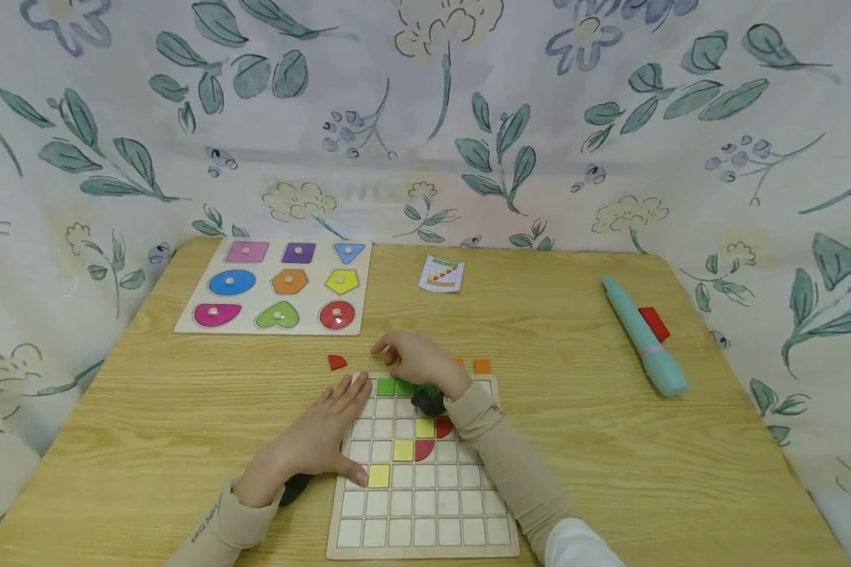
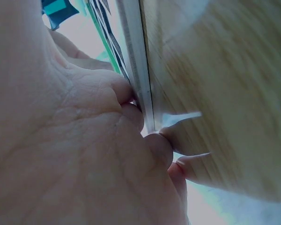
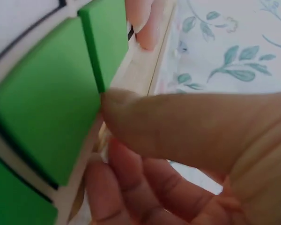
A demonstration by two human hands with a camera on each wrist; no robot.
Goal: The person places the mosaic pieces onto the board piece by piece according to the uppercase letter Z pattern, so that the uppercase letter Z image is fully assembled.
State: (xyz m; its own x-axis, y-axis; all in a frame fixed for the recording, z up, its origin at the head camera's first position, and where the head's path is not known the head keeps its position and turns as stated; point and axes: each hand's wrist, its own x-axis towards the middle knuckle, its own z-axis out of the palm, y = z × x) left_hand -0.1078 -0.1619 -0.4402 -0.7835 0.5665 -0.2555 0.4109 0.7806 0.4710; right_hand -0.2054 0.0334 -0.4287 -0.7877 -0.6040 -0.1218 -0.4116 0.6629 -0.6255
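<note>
A wooden grid board [image 1: 425, 504] lies at the front middle, holding green squares [image 1: 386, 387] in its far row, yellow squares [image 1: 403, 450] in a diagonal and red quarter circles [image 1: 424, 450] beside them. My left hand [image 1: 319, 433] rests on the board's left edge, fingers spread, thumb near the lowest yellow square. Across the far edge reaches my right hand [image 1: 425, 366]. In the right wrist view its thumb [image 3: 131, 112] touches a green square's edge, with the other fingers loosely curved below; no piece shows between them. A loose red quarter circle [image 1: 336, 361] lies beyond the far left corner.
Orange squares [image 1: 482, 366] lie behind the board, one partly hidden by my right hand. A small pattern card [image 1: 442, 273] lies farther back. A knobbed shape puzzle [image 1: 275, 253] is at back left. On the right are a teal club-shaped object [image 1: 641, 335] and a red piece [image 1: 655, 324].
</note>
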